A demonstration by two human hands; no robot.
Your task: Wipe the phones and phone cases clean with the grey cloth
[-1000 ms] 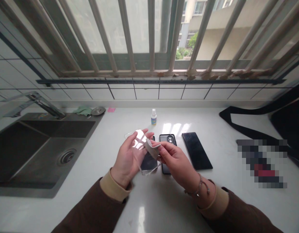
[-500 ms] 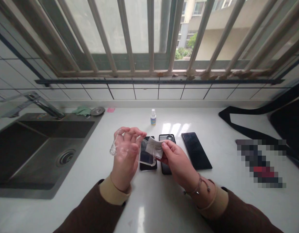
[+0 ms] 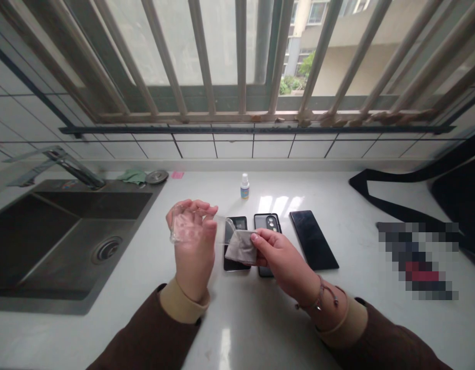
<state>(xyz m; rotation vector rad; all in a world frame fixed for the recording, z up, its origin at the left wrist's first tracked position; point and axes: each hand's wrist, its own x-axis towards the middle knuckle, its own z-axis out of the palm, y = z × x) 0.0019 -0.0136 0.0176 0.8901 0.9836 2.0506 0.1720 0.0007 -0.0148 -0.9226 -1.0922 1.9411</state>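
Observation:
My left hand (image 3: 193, 246) holds a clear soft phone case (image 3: 183, 226) upright above the white counter, fingers curled round its edge. Just to its right, my right hand (image 3: 283, 259) pinches a small grey cloth (image 3: 241, 246) close to the case's right end. Below the cloth lie a black phone (image 3: 237, 264) and a phone in a dark case (image 3: 267, 222), camera side up. A third black phone (image 3: 313, 239) lies flat further right.
A small white dropper bottle (image 3: 244, 186) stands behind the phones. A dark steel sink (image 3: 68, 236) with a tap (image 3: 63, 164) fills the left. A green rag (image 3: 132, 177) and a metal strainer lid (image 3: 157, 177) sit by its back edge. A black bag strap (image 3: 391, 205) lies at the right.
My left hand has turned the clear case and carried it left and slightly up. The right hand with the cloth has dropped a little, away from the case's middle.

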